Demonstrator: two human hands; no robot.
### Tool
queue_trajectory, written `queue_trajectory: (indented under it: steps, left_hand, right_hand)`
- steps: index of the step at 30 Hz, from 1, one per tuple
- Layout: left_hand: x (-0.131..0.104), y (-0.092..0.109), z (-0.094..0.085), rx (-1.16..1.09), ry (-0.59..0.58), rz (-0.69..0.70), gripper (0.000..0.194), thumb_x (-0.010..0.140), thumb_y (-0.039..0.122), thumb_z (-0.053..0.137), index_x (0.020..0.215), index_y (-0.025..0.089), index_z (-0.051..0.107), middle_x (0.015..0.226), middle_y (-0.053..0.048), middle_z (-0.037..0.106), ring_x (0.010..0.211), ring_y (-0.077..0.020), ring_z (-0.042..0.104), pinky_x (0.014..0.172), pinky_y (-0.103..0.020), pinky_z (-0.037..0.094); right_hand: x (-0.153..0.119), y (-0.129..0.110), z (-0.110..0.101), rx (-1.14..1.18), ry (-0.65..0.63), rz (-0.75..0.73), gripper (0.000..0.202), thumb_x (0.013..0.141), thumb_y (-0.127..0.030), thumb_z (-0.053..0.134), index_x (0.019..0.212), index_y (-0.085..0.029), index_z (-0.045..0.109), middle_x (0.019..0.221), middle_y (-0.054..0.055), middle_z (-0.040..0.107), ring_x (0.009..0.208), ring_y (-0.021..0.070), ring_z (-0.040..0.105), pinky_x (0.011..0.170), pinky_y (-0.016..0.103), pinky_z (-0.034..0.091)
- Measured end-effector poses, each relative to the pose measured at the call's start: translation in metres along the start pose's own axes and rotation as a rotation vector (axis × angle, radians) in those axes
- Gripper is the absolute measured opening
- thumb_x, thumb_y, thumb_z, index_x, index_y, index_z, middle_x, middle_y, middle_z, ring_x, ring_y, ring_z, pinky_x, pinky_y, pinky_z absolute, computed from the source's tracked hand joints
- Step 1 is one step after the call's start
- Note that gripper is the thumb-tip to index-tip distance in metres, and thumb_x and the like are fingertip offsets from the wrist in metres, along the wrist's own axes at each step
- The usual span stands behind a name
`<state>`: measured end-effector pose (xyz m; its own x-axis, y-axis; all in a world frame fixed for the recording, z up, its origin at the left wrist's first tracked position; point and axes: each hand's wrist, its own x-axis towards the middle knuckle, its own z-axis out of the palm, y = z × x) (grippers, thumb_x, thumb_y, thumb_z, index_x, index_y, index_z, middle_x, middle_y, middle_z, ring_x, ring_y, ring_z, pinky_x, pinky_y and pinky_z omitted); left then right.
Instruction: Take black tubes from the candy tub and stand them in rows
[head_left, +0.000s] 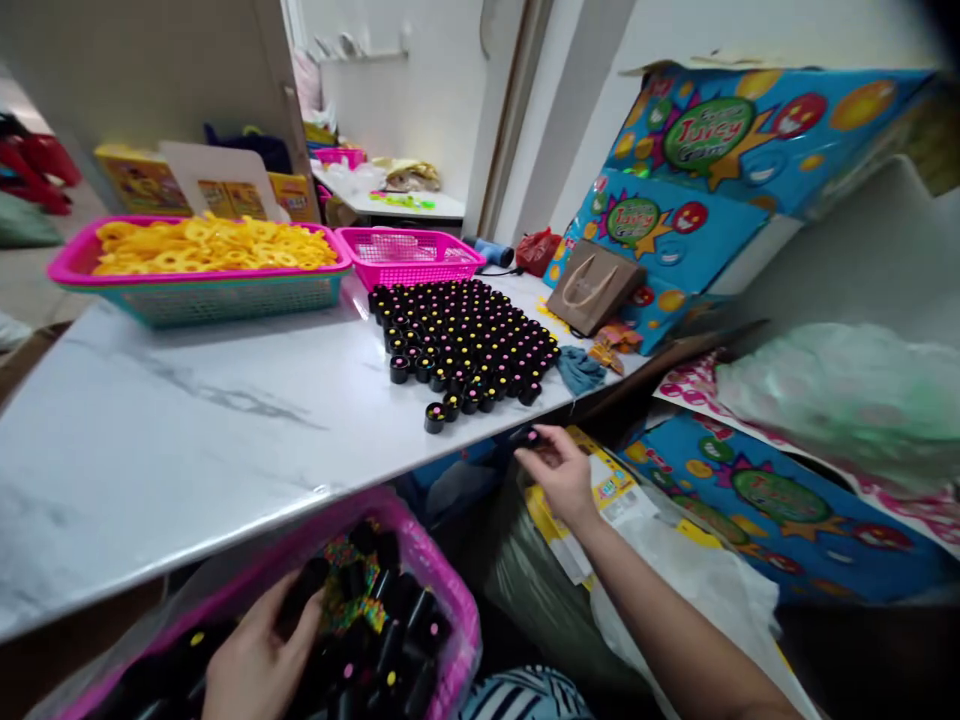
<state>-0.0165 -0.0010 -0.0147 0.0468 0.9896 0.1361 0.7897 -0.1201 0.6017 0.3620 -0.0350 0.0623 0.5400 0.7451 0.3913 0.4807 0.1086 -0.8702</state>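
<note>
My right hand (562,475) pinches a small black cup (527,438) with a pink dot, just off the table's front edge. Low in the view, my left hand (259,650) has its fingers around a black cup (304,590) over a pink basket (450,610). Inside that basket lie several black cups, some with pink or yellow dots, and a heap of small multicoloured beads (349,580). A dense block of black cups (469,335) with pink and yellow dots stands on the white marbled table (225,420).
A pink and teal basket (240,300) full of yellow plastic pieces (217,245) stands at the back left, beside another pink basket (412,262). A brown paper bag (592,285) and a blue cloth (580,370) lie at the right. Blue printed boxes (787,500) and plastic bags fill the right side.
</note>
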Motion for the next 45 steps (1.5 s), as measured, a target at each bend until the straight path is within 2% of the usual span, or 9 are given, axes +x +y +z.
queue_trajectory:
  steps: [4,9,15,17,21,24,31,39,45]
  left_hand:
    - [0.004,0.002,0.002,-0.035,-0.089,0.063,0.043,0.074,0.057,0.057,0.104,0.026,0.066,0.088,-0.002,0.077,0.042,-0.0164,0.058,0.053,-0.028,0.054]
    - [0.004,0.009,0.011,-0.131,-0.118,0.056,0.045,0.078,0.056,0.057,0.112,0.027,0.058,0.099,-0.003,0.076,0.072,-0.0216,0.072,0.072,-0.030,0.058]
    - [-0.002,0.021,0.007,-0.203,-0.211,0.080,0.039,0.074,0.055,0.064,0.098,0.024,0.057,0.094,-0.004,0.075,0.084,-0.0231,0.073,0.074,-0.032,0.057]
    - [-0.005,0.028,0.003,-0.187,-0.265,0.098,0.038,0.076,0.054,0.062,0.097,0.023,0.059,0.086,-0.003,0.074,0.073,-0.0204,0.071,0.070,-0.030,0.056]
    - [-0.008,0.036,0.002,-0.215,-0.351,0.153,0.034,0.077,0.050,0.064,0.093,0.020,0.062,0.066,0.001,0.068,0.057,-0.0159,0.065,0.060,-0.025,0.050]
    - [-0.012,0.035,0.003,-0.225,-0.345,0.147,0.031,0.079,0.048,0.065,0.089,0.019,0.062,0.065,0.000,0.067,0.056,-0.0147,0.063,0.057,-0.024,0.048]
    - [-0.019,0.022,-0.008,-0.332,-0.171,0.015,0.023,0.082,0.040,0.065,0.090,0.018,0.060,0.073,-0.001,0.071,0.063,-0.0155,0.067,0.061,-0.025,0.051]
    - [-0.015,0.017,-0.032,-0.115,0.333,-0.031,0.018,0.089,0.017,0.046,0.101,0.017,0.060,0.095,-0.006,0.070,0.089,-0.0183,0.066,0.082,-0.030,0.051]
    - [-0.009,0.012,-0.042,0.379,0.057,0.033,0.017,0.084,0.016,0.047,0.085,0.013,0.064,0.081,-0.013,0.068,0.090,-0.0316,0.059,0.079,-0.044,0.044]
  right_hand:
    - [0.065,0.031,-0.039,-0.327,0.212,0.025,0.041,0.070,-0.042,0.071,0.099,-0.013,0.071,0.084,0.006,0.066,0.066,0.0163,0.060,0.068,0.031,0.051]
    - [0.109,0.037,-0.048,-0.534,0.024,-0.025,0.029,0.072,-0.040,0.066,0.084,-0.016,0.076,0.075,0.003,0.067,0.065,0.0162,0.059,0.071,0.029,0.047]
    - [0.037,0.030,-0.034,-0.402,0.238,0.010,0.036,0.081,-0.037,0.058,0.104,-0.011,0.071,0.082,0.008,0.069,0.065,0.0164,0.060,0.067,0.030,0.052]
    - [-0.007,0.016,-0.012,-0.372,0.088,-0.084,0.027,0.084,-0.034,0.058,0.099,-0.016,0.072,0.087,0.009,0.069,0.071,0.0179,0.063,0.067,0.031,0.053]
    - [-0.077,-0.016,0.060,-0.179,-0.713,-0.320,0.039,0.084,-0.026,0.063,0.123,-0.024,0.062,0.117,0.009,0.066,0.105,0.0227,0.063,0.089,0.037,0.055]
    - [-0.099,-0.022,0.118,-0.112,-1.045,-0.406,0.034,0.086,-0.017,0.059,0.119,-0.019,0.064,0.111,0.010,0.069,0.105,0.0225,0.064,0.095,0.039,0.052]
    - [-0.088,-0.026,0.172,-0.041,-1.208,-0.482,0.037,0.083,-0.012,0.059,0.120,-0.018,0.063,0.111,0.011,0.065,0.104,0.0210,0.062,0.091,0.036,0.051]
    - [-0.097,-0.068,0.224,-0.490,-1.257,-0.393,0.038,0.083,-0.027,0.063,0.119,-0.016,0.065,0.107,0.011,0.070,0.093,0.0224,0.066,0.084,0.031,0.051]
    - [-0.105,-0.071,0.224,-0.952,-1.447,-0.299,0.023,0.073,-0.026,0.070,0.087,-0.009,0.075,0.086,0.019,0.073,0.084,0.0311,0.071,0.071,0.034,0.054]
